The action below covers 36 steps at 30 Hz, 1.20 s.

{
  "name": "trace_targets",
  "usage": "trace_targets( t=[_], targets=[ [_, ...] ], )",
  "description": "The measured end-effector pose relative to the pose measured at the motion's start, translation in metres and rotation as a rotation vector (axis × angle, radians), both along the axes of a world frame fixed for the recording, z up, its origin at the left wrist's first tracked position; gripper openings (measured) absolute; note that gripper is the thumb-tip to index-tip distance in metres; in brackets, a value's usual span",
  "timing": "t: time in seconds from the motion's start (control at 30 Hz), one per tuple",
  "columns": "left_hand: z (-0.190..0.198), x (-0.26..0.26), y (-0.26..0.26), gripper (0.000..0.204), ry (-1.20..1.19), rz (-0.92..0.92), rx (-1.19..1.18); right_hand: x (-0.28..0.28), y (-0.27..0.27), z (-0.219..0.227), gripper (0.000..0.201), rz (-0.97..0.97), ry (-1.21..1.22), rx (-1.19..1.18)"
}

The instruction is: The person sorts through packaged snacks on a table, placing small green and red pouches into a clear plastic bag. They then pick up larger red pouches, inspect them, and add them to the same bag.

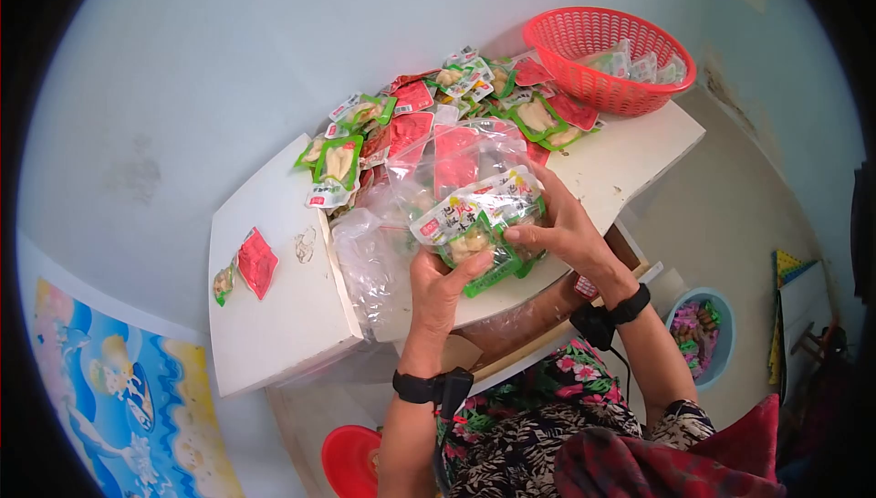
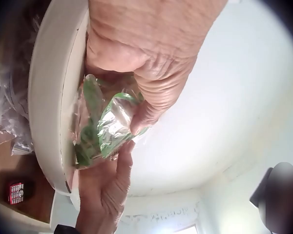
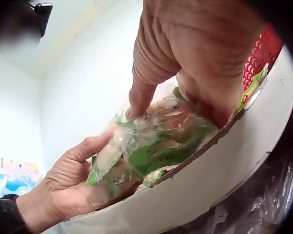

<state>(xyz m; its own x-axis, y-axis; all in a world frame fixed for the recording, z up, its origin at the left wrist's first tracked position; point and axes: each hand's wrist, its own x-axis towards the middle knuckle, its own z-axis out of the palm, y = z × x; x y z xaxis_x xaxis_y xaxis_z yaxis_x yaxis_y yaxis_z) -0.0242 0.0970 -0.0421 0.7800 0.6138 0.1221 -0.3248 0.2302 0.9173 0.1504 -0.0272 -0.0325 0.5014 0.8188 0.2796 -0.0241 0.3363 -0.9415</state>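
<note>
In the head view, both hands hold a small bunch of green-and-white vacuum-sealed snack packets [image 1: 474, 215] over the front of the white table [image 1: 287, 315]. My left hand [image 1: 440, 288] grips their lower left side, thumb on top. From the right, my right hand [image 1: 570, 229] holds them with its thumb across the front. Pale food shows through the clear windows of the packets. In the right wrist view, the right thumb presses on the shiny film of a green-edged packet [image 3: 156, 146]. A crumpled clear plastic bag [image 1: 360, 265] lies left of the packets.
Behind the hands is a heap of red packets [image 1: 411, 133] and green packets [image 1: 538, 116]. A red basket [image 1: 607, 87] with several packets stands at the back right. One red packet [image 1: 257, 263] lies at the left. Below the tabletop, a drawer [image 1: 520, 311] stands open.
</note>
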Motion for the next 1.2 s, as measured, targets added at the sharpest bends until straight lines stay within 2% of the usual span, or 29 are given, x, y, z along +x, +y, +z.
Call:
trace_targets(
  t=[0.17, 0.27, 0.47, 0.57, 0.8, 0.97, 1.2],
  targets=[
    [-0.002, 0.001, 0.004, 0.059, 0.023, -0.019, 0.014, -0.001, -0.001, -0.002, 0.104, 0.012, 0.073, -0.025],
    [0.001, 0.001, 0.003, 0.061, 0.023, -0.012, 0.039, 0.001, 0.003, -0.013, 0.102, -0.087, 0.001, -0.033],
    [-0.005, 0.001, 0.003, 0.063, 0.045, 0.029, 0.111, -0.011, 0.001, 0.005, 0.089, -0.101, 0.098, -0.089],
    [-0.001, 0.001, 0.001, 0.062, 0.056, 0.039, 0.103, -0.009, 0.001, -0.001, 0.08, -0.102, 0.052, -0.117],
    [-0.003, 0.002, -0.006, 0.056, 0.077, 0.096, 0.183, -0.009, 0.005, -0.009, 0.076, -0.182, -0.015, -0.096],
    [-0.001, 0.001, -0.01, 0.054, 0.114, 0.11, 0.151, -0.011, 0.008, -0.016, 0.075, -0.227, -0.07, -0.098],
    [-0.004, 0.002, -0.009, 0.056, 0.125, 0.139, 0.199, -0.015, 0.007, -0.007, 0.075, -0.25, -0.099, -0.16]
  ],
)
